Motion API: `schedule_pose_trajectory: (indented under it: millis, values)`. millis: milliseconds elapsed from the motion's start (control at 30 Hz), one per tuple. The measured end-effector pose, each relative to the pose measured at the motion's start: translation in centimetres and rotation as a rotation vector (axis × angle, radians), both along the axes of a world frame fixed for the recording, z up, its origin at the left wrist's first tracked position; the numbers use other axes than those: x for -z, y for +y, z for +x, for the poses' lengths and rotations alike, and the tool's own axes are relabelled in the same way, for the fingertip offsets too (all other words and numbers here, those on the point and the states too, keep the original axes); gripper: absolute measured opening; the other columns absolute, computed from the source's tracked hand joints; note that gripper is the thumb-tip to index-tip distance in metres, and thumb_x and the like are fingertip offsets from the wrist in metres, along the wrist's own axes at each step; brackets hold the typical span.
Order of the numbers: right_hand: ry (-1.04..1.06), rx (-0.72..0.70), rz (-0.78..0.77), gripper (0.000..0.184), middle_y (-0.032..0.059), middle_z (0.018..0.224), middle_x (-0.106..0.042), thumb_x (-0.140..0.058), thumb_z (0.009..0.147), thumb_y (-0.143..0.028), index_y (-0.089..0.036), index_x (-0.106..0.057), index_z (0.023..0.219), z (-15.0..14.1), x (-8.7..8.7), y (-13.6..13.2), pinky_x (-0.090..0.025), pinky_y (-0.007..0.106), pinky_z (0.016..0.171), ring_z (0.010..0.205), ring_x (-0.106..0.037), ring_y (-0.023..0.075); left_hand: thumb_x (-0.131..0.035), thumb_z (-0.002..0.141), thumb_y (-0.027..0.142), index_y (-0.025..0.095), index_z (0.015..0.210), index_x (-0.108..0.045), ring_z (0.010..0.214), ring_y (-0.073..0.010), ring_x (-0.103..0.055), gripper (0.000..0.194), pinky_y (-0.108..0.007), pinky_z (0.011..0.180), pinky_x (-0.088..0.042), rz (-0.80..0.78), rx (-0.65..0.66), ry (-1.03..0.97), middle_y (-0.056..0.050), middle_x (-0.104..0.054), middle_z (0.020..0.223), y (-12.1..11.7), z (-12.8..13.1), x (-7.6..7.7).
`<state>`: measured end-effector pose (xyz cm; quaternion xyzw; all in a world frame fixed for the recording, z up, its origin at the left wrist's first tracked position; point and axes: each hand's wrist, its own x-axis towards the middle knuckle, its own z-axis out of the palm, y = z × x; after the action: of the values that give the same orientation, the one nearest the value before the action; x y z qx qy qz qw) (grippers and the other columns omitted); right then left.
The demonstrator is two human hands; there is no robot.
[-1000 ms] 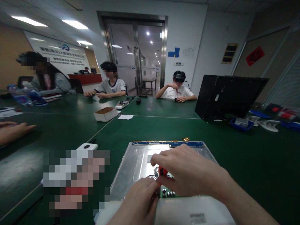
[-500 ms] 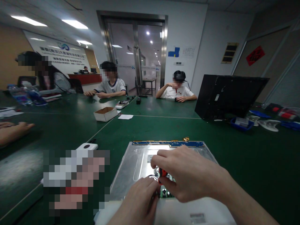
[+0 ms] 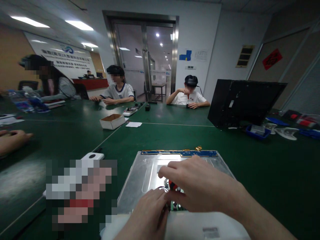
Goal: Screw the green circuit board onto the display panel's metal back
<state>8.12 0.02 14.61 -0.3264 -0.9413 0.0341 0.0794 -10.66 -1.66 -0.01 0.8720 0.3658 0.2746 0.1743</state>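
Observation:
Before me lies a flat silver metal panel (image 3: 132,181) with a blue circuit strip (image 3: 200,153) along its far edge. On its near part sits a green circuit board (image 3: 179,207), mostly covered by my hands. My right hand (image 3: 197,183) is closed around a red-and-black screwdriver (image 3: 172,185) over the board; only part of the handle shows, and its tip is hidden. Close beside it, my left hand (image 3: 150,210) rests at the board with its fingers curled down. What those fingers hold, if anything, is hidden. A white cover (image 3: 192,223) lies along the panel's near side.
A white device (image 3: 93,156) lies left of the panel, partly pixelated. Farther off are an open cardboard box (image 3: 112,122), a paper slip (image 3: 134,124) and a black monitor (image 3: 247,103). A blue tray (image 3: 258,132) stands by the monitor. Another person's hand (image 3: 15,141) is at left.
My right hand has turned slightly about the screwdriver, its thumb shifting left and covering more of the handle. My left hand stays nearly still.

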Motion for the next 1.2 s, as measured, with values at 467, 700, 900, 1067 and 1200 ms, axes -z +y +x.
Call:
schedule_pose_trajectory:
  millis: [467,700,900,1067,1200]
  values:
    - [-0.010,0.014,-0.023,0.017,0.0024,0.094,-0.072,-0.056,0.090,-0.025,-0.021,-0.057,0.107,0.06,0.28,0.43,-0.030,0.029,0.054,0.076,-0.065,0.0188,-0.043,0.086,0.009,0.021,0.092,-0.056,0.081,-0.0226,-0.061,0.019,-0.033,0.071,-0.046,-0.064,-0.012,0.073,-0.005,-0.065,0.091,0.01,-0.10,-0.40]
    - [-0.002,-0.013,-0.047,0.026,0.0038,0.103,-0.068,-0.058,0.087,-0.025,-0.021,-0.055,0.112,0.15,-0.24,-0.03,-0.033,0.029,0.055,0.078,-0.062,0.0187,-0.043,0.084,0.007,0.022,0.100,-0.059,0.085,-0.0227,-0.062,0.027,-0.033,0.074,-0.047,-0.056,-0.010,0.035,-0.006,-0.067,0.096,0.15,0.16,-0.47]
    - [-0.016,-0.011,-0.059,0.025,0.0044,0.102,-0.070,-0.057,0.087,-0.020,-0.020,-0.056,0.112,0.18,-0.26,0.05,-0.034,0.029,0.056,0.079,-0.065,0.0187,-0.044,0.083,0.008,0.020,0.092,-0.057,0.084,-0.0234,-0.061,0.020,-0.033,0.073,-0.048,-0.050,-0.029,0.073,-0.008,-0.065,0.094,0.06,-0.07,-0.27]
    - [-0.019,0.018,-0.047,0.019,0.0030,0.095,-0.073,-0.059,0.090,-0.026,-0.021,-0.058,0.108,0.01,-0.09,0.31,-0.032,0.029,0.056,0.078,-0.066,0.0191,-0.043,0.084,0.007,0.021,0.096,-0.058,0.081,-0.0223,-0.061,0.023,-0.033,0.070,-0.046,-0.007,-0.007,0.032,-0.006,-0.065,0.091,0.08,-0.14,-0.05]
    - [-0.009,0.046,-0.026,0.016,0.0014,0.090,-0.071,-0.061,0.089,-0.032,-0.021,-0.059,0.102,0.04,0.12,0.41,-0.028,0.028,0.053,0.073,-0.064,0.0183,-0.042,0.086,0.008,0.020,0.092,-0.057,0.080,-0.0217,-0.060,0.021,-0.031,0.069,-0.045,-0.019,-0.018,0.036,-0.006,-0.065,0.091,0.01,-0.13,-0.13]
